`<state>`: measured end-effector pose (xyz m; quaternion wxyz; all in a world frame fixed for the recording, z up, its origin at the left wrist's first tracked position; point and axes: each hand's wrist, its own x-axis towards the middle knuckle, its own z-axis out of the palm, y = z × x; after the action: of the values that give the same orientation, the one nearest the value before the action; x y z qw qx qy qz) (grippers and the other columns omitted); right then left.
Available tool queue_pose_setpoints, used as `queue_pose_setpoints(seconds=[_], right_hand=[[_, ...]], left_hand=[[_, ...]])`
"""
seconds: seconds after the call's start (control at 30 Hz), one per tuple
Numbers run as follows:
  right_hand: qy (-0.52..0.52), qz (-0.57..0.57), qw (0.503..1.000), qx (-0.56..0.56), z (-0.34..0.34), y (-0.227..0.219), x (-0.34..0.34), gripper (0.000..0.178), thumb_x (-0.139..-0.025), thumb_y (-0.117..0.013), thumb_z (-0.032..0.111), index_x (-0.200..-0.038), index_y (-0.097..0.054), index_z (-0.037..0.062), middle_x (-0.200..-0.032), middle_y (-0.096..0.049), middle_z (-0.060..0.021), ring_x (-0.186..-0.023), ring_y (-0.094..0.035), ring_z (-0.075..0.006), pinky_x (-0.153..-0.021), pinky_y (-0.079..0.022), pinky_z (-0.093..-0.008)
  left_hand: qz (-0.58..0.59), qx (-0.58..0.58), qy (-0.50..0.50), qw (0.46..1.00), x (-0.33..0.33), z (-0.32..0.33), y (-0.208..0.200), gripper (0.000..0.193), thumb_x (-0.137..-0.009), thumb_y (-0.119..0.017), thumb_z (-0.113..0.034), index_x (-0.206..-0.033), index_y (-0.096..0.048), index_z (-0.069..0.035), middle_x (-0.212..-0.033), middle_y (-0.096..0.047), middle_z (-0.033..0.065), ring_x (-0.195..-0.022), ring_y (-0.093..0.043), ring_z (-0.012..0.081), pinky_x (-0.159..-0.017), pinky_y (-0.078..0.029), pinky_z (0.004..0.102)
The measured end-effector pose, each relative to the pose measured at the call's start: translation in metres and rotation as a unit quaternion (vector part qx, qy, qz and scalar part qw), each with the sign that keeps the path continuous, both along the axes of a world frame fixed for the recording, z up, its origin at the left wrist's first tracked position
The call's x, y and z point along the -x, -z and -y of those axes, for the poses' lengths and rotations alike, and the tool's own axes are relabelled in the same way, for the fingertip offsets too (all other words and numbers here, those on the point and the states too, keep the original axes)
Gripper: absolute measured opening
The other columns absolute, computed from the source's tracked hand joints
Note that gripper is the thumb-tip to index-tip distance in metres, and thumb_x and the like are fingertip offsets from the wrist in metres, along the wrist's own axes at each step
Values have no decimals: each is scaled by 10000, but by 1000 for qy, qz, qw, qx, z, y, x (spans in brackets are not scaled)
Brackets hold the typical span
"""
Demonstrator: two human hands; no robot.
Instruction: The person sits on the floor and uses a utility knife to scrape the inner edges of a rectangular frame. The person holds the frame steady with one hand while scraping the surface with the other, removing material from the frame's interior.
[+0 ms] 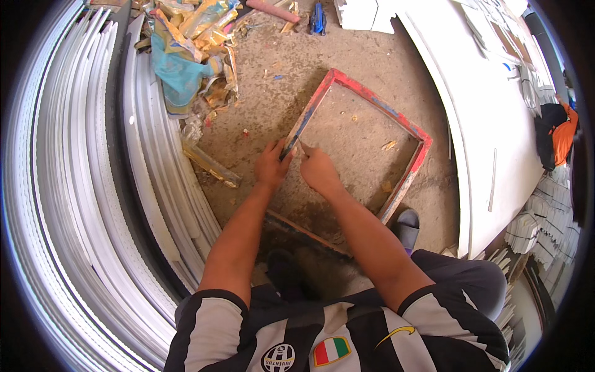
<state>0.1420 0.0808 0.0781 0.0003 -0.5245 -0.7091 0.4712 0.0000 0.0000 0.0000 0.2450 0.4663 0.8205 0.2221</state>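
A rectangular open frame (375, 101) lies on the floor in front of me, its bars worn and patched with red and dark blue paint. My left hand (271, 166) is closed around its left bar, thumb toward the inner side. Just inside that bar my right hand (320, 172) is curled, fingertips pinched close to the bar's inner edge. What those fingers hold, if anything, is too small to make out. My forearms cover parts of the frame's near side.
Stacked white sheets (149, 111) stand along the left. Crumpled plastic and a teal cloth (176, 77) lie at the far left, near a yellowish strip (214, 166). A blue tool (318, 20) rests at the back. A large white panel (480, 161) leans on the right; my shoe (407, 227) is beside the frame.
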Motion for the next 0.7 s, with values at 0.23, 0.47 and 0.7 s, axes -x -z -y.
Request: queue_pose_setpoints(seconds=[0.23,0.47,0.7], right_hand=[[74,-108,991,-29,12,32,-5,422,-994,-556,136,-1401,-621,43,-1003,-682,-351,-898,-702,-475,-799,-552,-523],[-43,59,997,-21,6,-16,-4,429,-990,-520,154,-1403,-620,103,-1053,-706,-313,-1028,-686,-469,-905,-532,-558],[-58,79,995,-20,2,-24,-6,463,-973,-509,148,-1425,-600,108,-1082,-705,-309,-1031,-689,-471,-921,-537,-561]], left_hand=[[-81,-94,14,992,8,-7,20,532,-971,-667,-506,-1330,-665,-113,-1170,-654,116,-909,-686,342,-781,-560,458],[-48,-72,-2,996,6,7,26,514,-970,-673,-487,-1340,-657,-131,-1204,-650,110,-967,-691,343,-797,-564,461],[-41,-38,-7,998,0,3,9,495,-970,-669,-483,-1343,-655,-159,-1211,-644,100,-1009,-681,359,-834,-560,461]])
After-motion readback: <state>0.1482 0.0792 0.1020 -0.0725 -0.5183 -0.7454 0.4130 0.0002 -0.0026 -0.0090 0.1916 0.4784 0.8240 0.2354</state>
